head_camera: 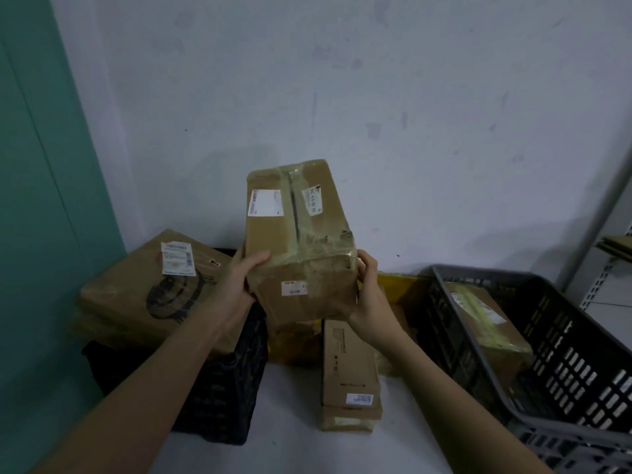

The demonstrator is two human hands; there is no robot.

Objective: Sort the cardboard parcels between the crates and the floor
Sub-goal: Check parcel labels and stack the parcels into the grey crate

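Pale grey floor (294,449). On it, left: black crate (222,398), with a large printed cardboard box (150,289) resting across its top. Centre: long narrow parcel (350,374) lying flat, apparently on a second carton beneath. Behind it a yellow parcel (400,285) near the wall. Right: grey slatted crate (564,354) holding a taped parcel (485,319).

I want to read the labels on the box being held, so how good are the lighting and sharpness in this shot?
Head view: dim, bluish light; the held parcel casts a soft shadow on the wall. Its labels are washed out and slightly blurred, print unreadable. Wide-angle distortion bends the grey crate and the shelf upright at the frame's edge. Left hand and right hand look reasonably sharp.
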